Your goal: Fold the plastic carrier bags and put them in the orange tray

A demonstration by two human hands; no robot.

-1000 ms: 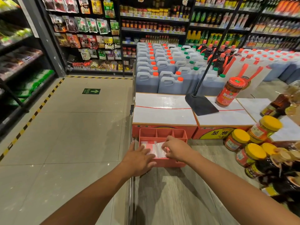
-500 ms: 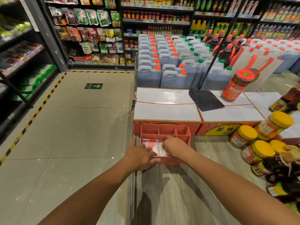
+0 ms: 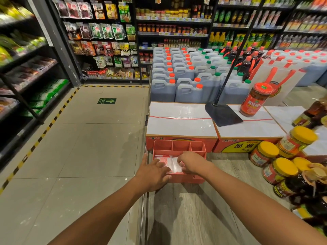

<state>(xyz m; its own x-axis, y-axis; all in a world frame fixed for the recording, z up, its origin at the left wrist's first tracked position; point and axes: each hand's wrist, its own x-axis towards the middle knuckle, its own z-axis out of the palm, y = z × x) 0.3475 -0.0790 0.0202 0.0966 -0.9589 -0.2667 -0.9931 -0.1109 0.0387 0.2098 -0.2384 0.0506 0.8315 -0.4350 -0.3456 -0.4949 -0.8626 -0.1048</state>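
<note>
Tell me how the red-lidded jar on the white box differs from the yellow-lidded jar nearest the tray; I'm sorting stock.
The red-lidded jar is tall and slim; the yellow-lidded jar is squat. The red-lidded jar stands on a white box; the yellow-lidded jar sits lower, among similar jars. Both hold reddish contents and carry labels.

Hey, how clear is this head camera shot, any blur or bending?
Head view: wide-angle bending bows the shelves and tilts the red-lidded jar; left hand and right hand at the orange tray look sharp; the yellow-lidded jars at the right edge smear; the plastic carrier bag shows pale sheen.
</note>
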